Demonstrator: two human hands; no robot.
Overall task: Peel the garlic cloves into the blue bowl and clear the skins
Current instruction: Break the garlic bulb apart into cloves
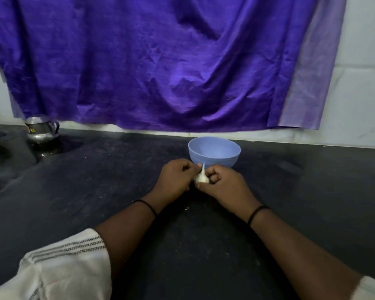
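Both hands grip one garlic bulb (201, 178); left hand (175, 178) should pinch the stem, right hand (223, 185) steadying, near the blue bowl (214, 155).

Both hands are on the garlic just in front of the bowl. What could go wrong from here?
1. The garlic is pinched between the left hand and right hand over the dark counter, short of the blue bowl; a freed clove may drop outside it.
2. Loose skins could fall into the bowl, since it sits right behind the hands.
3. Pale skin flakes may scatter across the counter.
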